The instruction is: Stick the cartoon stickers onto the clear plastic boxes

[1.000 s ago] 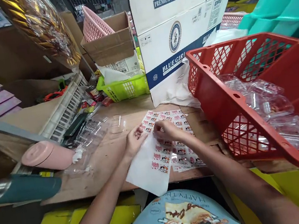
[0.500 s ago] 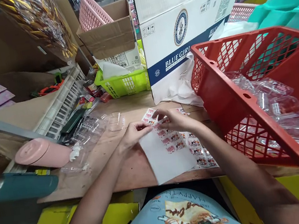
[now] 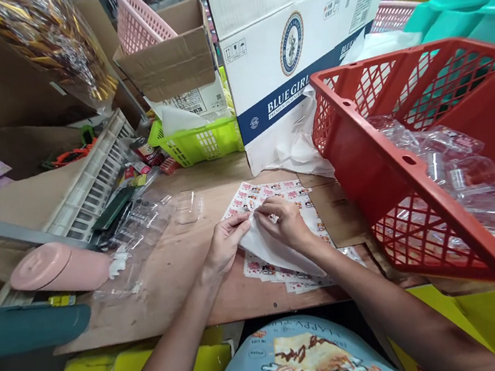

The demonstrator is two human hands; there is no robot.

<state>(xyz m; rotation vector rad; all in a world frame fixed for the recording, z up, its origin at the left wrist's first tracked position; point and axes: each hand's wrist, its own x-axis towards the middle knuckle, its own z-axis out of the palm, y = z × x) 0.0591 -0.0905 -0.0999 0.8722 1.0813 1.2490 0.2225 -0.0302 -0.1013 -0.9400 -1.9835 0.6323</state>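
Note:
Between my two hands is a sheet of white paper (image 3: 277, 253), its plain back facing me and its upper edge bent. My left hand (image 3: 228, 239) pinches its upper left edge between thumb and fingers. The fingers of my right hand (image 3: 281, 221) are closed at the same edge, just right of the left fingertips, and partly hide what they grip. Beneath lie several printed sticker sheets (image 3: 253, 191) with small pink and orange cartoon pictures, spread on the wooden table (image 3: 174, 291). A clear plastic box (image 3: 188, 207) lies farther left.
A red basket (image 3: 407, 154) holding clear plastic boxes stands at right. Behind are a white beer carton (image 3: 275, 62) and a lime-green basket (image 3: 198, 140). A pink tumbler (image 3: 60, 267), a teal bottle (image 3: 39, 325) and a white crate (image 3: 91, 179) line the left.
The white sheet has folded toward the table and turned, hiding its printed stickers. My right hand has come down and closer to my left; more of the sheets beneath now show.

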